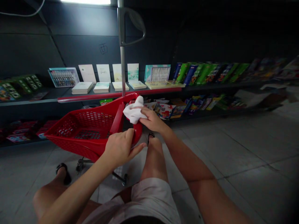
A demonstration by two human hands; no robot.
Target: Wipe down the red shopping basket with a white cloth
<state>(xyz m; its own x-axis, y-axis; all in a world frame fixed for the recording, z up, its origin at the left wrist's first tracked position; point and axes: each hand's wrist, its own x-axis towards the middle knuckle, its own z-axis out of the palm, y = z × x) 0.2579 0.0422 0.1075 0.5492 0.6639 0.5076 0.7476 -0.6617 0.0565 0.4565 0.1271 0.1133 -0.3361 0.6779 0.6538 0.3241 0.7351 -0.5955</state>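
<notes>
R hand (153, 120) w/ white cloth (133, 110), L hand (119, 148) on red cart (90, 146)

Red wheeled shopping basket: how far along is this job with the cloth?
Hard to say: no part of the red wheeled shopping basket looks clearly finished. In hand, the right hand presses a white cloth to the upper rim, while the left hand holds the near rim. Left: the cloth isn't touching the mesh sides or wheeled frame.
</notes>
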